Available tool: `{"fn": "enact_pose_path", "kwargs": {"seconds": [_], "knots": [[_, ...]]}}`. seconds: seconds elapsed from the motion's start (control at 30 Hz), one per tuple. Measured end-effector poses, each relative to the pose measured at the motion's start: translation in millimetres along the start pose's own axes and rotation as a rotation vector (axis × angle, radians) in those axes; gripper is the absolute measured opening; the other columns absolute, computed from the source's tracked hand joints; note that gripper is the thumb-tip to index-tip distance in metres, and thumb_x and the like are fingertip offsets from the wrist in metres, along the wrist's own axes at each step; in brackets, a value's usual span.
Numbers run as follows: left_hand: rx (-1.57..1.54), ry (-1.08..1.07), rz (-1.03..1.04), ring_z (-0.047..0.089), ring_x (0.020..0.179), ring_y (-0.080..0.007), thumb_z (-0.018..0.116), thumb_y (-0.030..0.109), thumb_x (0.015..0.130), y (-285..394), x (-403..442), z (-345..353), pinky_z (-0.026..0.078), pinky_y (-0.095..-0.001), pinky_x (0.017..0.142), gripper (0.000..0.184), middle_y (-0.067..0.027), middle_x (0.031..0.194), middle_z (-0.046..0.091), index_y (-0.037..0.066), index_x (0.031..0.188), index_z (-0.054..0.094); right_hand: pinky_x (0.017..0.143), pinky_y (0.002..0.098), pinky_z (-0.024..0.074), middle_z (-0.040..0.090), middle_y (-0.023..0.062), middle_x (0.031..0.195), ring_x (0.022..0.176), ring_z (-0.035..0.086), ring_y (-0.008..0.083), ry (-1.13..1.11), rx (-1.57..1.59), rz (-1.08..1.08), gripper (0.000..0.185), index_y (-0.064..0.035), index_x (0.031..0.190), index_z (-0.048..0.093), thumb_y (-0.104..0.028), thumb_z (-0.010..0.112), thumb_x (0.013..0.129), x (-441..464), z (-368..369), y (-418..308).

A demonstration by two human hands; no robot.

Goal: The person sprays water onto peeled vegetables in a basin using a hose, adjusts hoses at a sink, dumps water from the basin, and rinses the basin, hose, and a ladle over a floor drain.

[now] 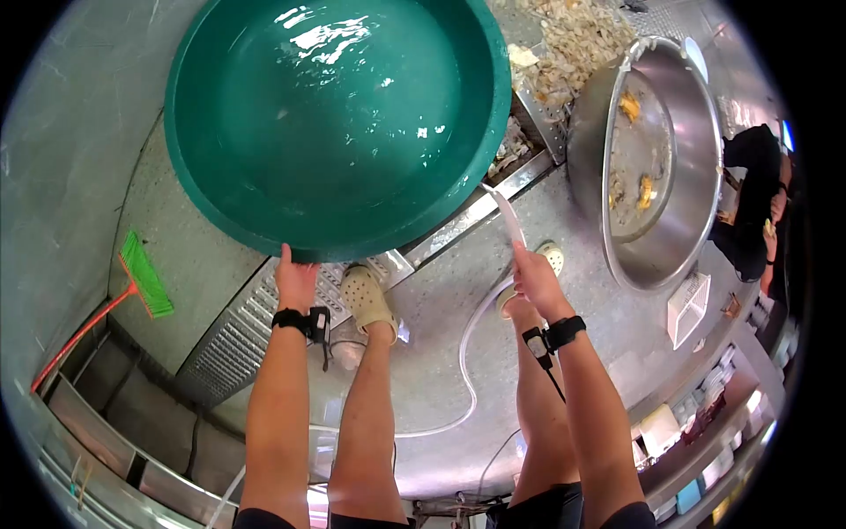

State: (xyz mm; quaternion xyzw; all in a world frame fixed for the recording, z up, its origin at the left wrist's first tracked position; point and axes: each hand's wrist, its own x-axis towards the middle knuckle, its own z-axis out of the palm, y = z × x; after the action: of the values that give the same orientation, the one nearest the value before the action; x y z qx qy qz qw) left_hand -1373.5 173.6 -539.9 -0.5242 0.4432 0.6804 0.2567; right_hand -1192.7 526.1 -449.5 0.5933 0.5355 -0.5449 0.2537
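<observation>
Tub, green, round and wide, holds water ahead of both hands. Right of it is a smaller metal basin with orange scraps inside; a pile of pale peelings lies beyond, between the two. Broom with green bristles stands at the left. Pale hose curves over the floor up to the right hand, its fingers closed around it near the tub. Left hand touches the tub's near rim; its fingers are partly hidden, so how far they close I cannot tell.
</observation>
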Motion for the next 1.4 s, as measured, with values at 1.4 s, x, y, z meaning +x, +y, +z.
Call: {"fn": "enact_pose_path", "kwargs": {"seconds": [1.4], "knots": [[1.171,0.055,0.894,0.055,0.078,-0.0175,0.065,0.009,0.083,234,-280,10,0.044,-0.0306,0.07,0.024,-0.0075,0.09,0.061,-0.004,0.103,0.059,0.088,0.0442,0.0422,0.061,0.0253,0.101,0.1,0.056,0.0393,0.027,-0.432,-0.279,0.062,0.0036,0.097,0.063,-0.052,0.036,0.091,-31,-15,26]]}}
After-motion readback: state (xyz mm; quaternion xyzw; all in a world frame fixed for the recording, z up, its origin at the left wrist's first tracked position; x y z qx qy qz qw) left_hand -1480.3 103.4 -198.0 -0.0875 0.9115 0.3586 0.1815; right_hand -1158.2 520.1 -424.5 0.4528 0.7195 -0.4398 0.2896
